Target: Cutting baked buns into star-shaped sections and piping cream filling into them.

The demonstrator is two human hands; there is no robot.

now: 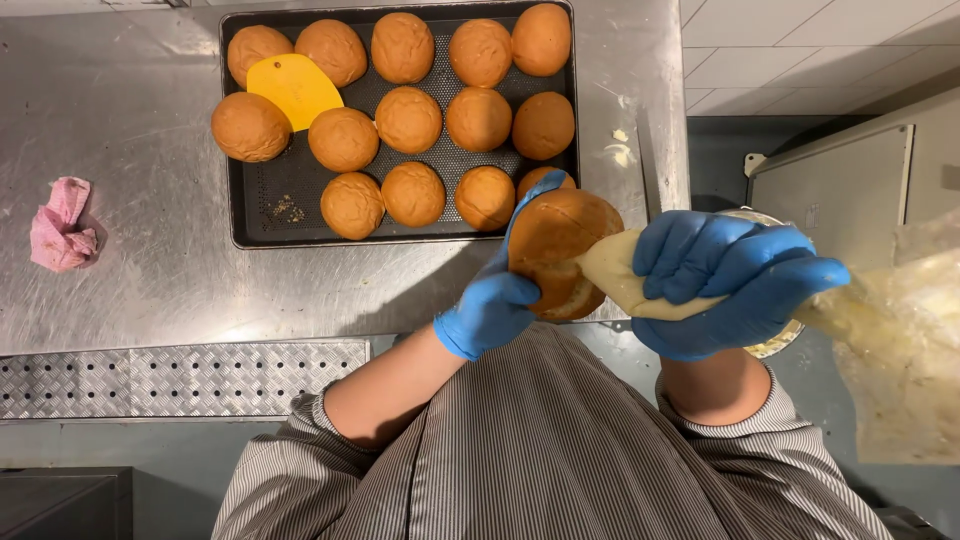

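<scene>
Hands in blue gloves met above the near edge of the steel table (130, 150) in the head view. The left hand (497, 300) was closed around a split bun (560, 250), its fingers curled over the far side and the thumb under the near side, holding the bun tilted so that the cut faced right. The right hand (730, 280) was clenched on a piping bag (640, 285) filled with pale cream; the bag's narrow end touched the opening of the bun, and the loose plastic tail of the bag trailed off to the right, blurred at the frame edge. Both hands hung over the person's striped shirt (540, 450), just off the table's rim.

Farther back on the table lay a dark perforated baking tray (265, 215) with three rows of round brown buns (408, 118). A yellow plastic scraper (295, 90) rested on the tray's left part, leaning among the buns there. One bun at the left overhung the tray's edge. A crumpled pink cloth (60, 225) lay well apart on the left of the table. Smears of cream (620, 152) marked the steel just right of the tray. Below the table's near edge ran a strip of patterned metal plate (180, 378).
</scene>
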